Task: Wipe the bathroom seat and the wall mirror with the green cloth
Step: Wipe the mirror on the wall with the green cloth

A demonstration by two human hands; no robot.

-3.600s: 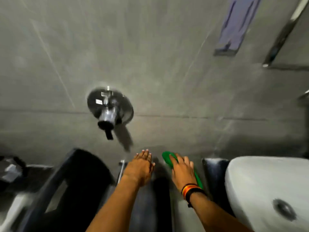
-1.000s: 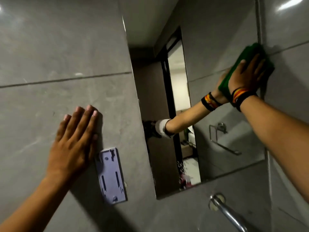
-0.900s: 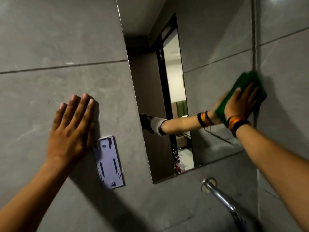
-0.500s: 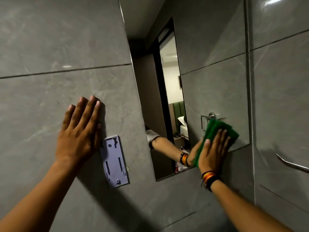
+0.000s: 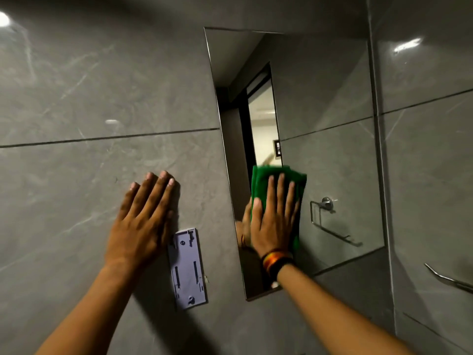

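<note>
The wall mirror (image 5: 330, 155) hangs on the grey tiled wall, right of centre. My right hand (image 5: 275, 219) lies flat on the green cloth (image 5: 261, 179) and presses it against the mirror's lower left area. The cloth sticks out above my fingertips and along the right side of the hand. My left hand (image 5: 142, 219) rests flat with fingers spread on the bare tile to the left of the mirror, holding nothing. The bathroom seat is out of view.
A pale purple plastic bracket (image 5: 188, 269) is fixed to the wall between my hands. A metal bar (image 5: 449, 279) projects from the right side wall. The mirror reflects a towel ring and a doorway.
My right hand has slid the cloth leftward and a little upward across the lower mirror. The left hand stays planted on the tile. Earlier, both hands were down by the seat.
</note>
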